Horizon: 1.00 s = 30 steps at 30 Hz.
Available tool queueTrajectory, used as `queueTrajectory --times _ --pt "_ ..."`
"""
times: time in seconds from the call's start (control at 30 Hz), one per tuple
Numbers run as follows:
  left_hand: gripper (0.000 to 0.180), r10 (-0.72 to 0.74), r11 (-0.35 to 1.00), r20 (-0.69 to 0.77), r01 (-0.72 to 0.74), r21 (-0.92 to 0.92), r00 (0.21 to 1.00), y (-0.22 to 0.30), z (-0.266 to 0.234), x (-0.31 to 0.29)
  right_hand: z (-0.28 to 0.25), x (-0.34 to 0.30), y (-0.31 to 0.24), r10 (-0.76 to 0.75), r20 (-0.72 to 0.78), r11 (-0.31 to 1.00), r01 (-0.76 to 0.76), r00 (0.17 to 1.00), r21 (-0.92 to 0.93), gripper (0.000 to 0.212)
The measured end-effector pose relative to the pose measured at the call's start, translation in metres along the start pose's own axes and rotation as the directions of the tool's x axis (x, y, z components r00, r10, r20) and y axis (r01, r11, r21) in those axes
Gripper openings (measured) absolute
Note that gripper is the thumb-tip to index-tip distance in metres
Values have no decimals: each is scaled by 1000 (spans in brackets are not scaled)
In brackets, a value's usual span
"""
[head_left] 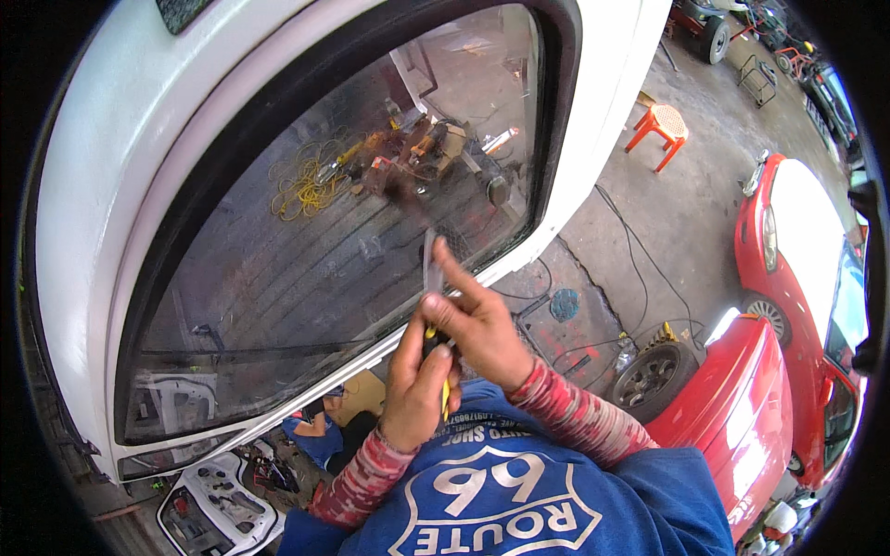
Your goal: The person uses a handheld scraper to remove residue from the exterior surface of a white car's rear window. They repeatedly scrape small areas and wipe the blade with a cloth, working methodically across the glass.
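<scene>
Your left hand [413, 394] has its fingers clamped on a slim yellow-and-black tool [430, 344]; your right hand [487, 335] has fingers pinched on a thin translucent strip [431, 267].

Bright; glare on red panel [723, 417]; picture edges fisheye-bent.

Left grip [413, 394] curled closed, thumb [434, 371] lying up along the front, left forearm [366, 474] slanting in from lower left! And just above and to its right, the right grip [480, 326], index finger [456, 269] stretched forward, other fingers tucked, right forearm [584, 410] angling in from lower right.
</scene>
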State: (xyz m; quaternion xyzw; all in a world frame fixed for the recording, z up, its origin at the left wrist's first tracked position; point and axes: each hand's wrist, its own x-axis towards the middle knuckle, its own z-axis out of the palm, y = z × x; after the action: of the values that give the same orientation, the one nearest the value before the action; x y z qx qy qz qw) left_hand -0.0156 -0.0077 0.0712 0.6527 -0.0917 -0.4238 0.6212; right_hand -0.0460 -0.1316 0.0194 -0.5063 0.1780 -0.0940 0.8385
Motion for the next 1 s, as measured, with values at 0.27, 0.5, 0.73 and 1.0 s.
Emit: queueTrajectory --times 0.27,0.5,0.73,1.0 --pt "62 46 998 56 -43 -52 997 8 -1 -2 -1 -2 -19 31 24 999 -31 999 18 73" --pt "55 75 997 31 -74 -17 997 6 1 -7 1 1 -4 -44 -55 998 47 998 49 72" --pt "62 59 995 23 -57 -88 998 2 5 -7 0 -1 -3 0 -32 999 1 999 38 73" --pt "61 63 998 24 -63 -5 998 0 -8 -7 3 -5 -10 26 -10 998 -25 1000 55 73"
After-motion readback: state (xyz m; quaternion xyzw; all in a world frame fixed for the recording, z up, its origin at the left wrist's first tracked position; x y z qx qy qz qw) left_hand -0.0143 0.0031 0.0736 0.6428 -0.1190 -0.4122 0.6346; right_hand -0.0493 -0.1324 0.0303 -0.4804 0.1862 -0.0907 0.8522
